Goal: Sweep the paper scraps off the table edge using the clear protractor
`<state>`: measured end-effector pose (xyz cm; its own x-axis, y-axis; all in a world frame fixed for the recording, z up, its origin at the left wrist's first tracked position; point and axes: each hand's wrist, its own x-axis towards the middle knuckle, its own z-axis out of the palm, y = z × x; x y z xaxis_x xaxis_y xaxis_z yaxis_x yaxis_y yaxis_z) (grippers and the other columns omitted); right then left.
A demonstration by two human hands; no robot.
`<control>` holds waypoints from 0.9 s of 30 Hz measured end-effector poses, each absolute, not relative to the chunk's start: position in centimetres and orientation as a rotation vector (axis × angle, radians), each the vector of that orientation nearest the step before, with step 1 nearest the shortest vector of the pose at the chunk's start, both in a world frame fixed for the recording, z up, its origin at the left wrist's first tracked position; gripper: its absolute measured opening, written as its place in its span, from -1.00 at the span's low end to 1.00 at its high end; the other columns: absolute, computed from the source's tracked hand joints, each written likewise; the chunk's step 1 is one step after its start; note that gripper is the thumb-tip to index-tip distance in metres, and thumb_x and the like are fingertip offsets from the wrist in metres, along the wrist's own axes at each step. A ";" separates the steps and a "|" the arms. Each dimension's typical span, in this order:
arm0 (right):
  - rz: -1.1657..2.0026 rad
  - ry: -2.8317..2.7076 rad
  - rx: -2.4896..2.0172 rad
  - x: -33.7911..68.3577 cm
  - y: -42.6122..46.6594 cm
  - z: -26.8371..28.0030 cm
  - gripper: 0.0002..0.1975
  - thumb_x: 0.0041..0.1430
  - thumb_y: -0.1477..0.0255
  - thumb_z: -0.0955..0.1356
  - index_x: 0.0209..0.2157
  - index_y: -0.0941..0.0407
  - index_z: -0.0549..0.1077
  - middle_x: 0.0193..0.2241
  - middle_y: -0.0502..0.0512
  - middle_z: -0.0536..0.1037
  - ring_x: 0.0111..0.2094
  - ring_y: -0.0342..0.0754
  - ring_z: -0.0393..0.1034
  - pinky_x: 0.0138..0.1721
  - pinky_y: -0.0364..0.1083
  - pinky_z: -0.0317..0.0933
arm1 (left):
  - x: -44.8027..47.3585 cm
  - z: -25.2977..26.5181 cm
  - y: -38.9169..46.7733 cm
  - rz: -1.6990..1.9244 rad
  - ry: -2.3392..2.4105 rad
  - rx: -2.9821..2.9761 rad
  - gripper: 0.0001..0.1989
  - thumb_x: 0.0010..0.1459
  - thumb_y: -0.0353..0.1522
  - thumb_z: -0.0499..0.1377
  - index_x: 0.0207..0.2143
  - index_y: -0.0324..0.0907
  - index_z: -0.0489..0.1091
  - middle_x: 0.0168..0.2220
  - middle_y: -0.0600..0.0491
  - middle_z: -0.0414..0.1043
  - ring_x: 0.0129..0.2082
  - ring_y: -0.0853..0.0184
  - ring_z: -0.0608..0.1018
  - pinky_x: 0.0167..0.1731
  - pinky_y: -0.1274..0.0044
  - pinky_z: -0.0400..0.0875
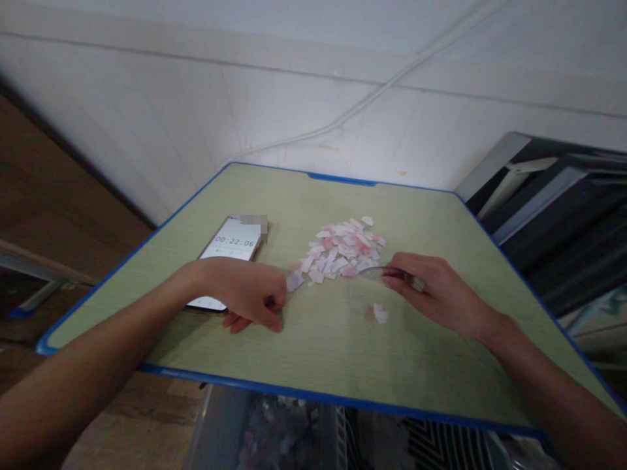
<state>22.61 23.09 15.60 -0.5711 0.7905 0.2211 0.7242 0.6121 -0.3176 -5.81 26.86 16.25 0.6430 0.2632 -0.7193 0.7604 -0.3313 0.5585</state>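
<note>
A loose heap of small white and pink paper scraps [343,248] lies on the pale green tabletop [313,365]. My left hand [245,294] is curled with its knuckles at the heap's left edge; whether anything is inside the fingers is hidden. To the right of the heap, my right hand [431,287] pinches a thin see-through item with a dark curved edge [392,271], whose exact kind I cannot make out. Below that edge, a few scraps [379,313] show apart from the heap. A phone [232,238] reading 00:22:06 lies partly behind my left hand.
Blue edging [340,177] runs round the small table. A white wall with a cable [343,121] stands behind it. Dark flat panels [553,202] lean at the right. Below the front edge is a clear bin [274,427] with blurred contents.
</note>
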 end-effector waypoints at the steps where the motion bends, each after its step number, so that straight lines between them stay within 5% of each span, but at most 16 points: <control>1: 0.249 -2.491 -1.222 22.8 23.2 15.8 -0.80 0.22 0.47 0.20 -0.46 0.15 0.36 -0.54 0.04 0.41 -0.53 -0.13 0.27 -0.48 -0.15 0.11 | -5.8 16.3 26.9 -0.637 0.811 1.887 -0.70 0.07 -0.38 0.05 -0.71 -0.14 0.16 -0.80 0.10 0.31 -0.77 0.36 0.40 -0.75 0.60 0.26; 9: 0.413 -2.569 -1.179 22.6 23.4 15.1 -0.81 0.24 0.48 0.21 -0.38 0.14 0.41 -0.43 0.08 0.47 -0.40 -0.09 0.34 -0.38 -0.13 0.17 | -5.7 16.4 26.9 -0.659 0.839 1.845 -0.69 0.07 -0.41 0.06 -0.71 -0.13 0.15 -0.81 0.13 0.29 -0.78 0.38 0.38 -0.76 0.60 0.26; 27: 0.326 -2.516 -1.212 22.3 23.1 14.7 -0.82 0.24 0.49 0.20 -0.37 0.17 0.39 -0.46 0.08 0.45 -0.45 -0.11 0.32 -0.43 -0.15 0.13 | -5.5 16.5 26.8 -0.666 0.850 1.849 -0.68 0.08 -0.42 0.06 -0.71 -0.15 0.15 -0.81 0.14 0.27 -0.78 0.42 0.37 -0.78 0.64 0.23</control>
<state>22.32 23.11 14.72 -0.5844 0.7882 0.1930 0.7130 0.6123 -0.3417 -5.54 26.81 16.51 0.6081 0.2664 -0.7478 0.7899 -0.2976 0.5362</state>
